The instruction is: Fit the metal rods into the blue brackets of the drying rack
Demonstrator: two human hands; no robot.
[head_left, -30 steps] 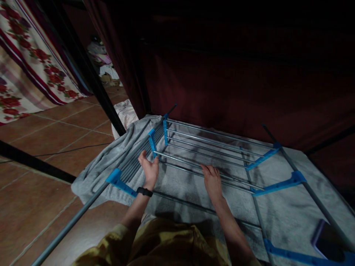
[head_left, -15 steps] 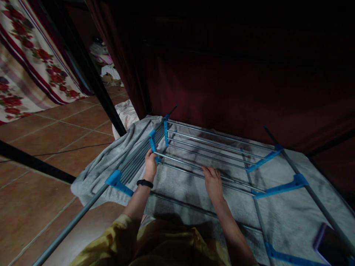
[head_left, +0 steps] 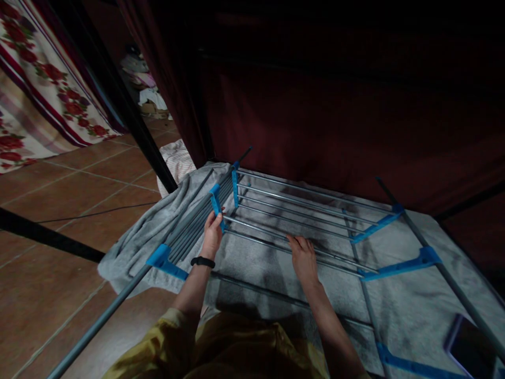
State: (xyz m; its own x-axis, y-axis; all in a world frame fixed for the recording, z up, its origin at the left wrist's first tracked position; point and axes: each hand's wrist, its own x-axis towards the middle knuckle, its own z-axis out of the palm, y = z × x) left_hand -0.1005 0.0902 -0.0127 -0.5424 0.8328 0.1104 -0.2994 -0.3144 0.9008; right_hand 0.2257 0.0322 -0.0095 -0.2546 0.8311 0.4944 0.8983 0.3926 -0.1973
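A metal drying rack [head_left: 276, 197] with thin silvery rods and blue plastic brackets lies partly assembled across a bed. My left hand [head_left: 213, 231], with a black band on its wrist, grips the blue bracket [head_left: 215, 199] where the end of a rod [head_left: 252, 226] meets it. Farther right, my right hand [head_left: 303, 258] has its fingers curled over that same rod. The rod's right end reaches another blue bracket [head_left: 402, 268] on a grey side pole. Beyond my left hand, several grey tubes [head_left: 197, 223] lie side by side.
A grey blanket [head_left: 244, 258] covers the bed under the rack. At the lower right lies a phone [head_left: 469, 342]. Dark bed posts [head_left: 134, 121] and a maroon curtain [head_left: 315, 121] stand around it. Tiled floor [head_left: 79, 210] and a floral curtain [head_left: 51, 89] are on the left.
The view has shifted slightly. My left hand stays at the bracket with its fingers a little repositioned; my right hand remains on the rod.
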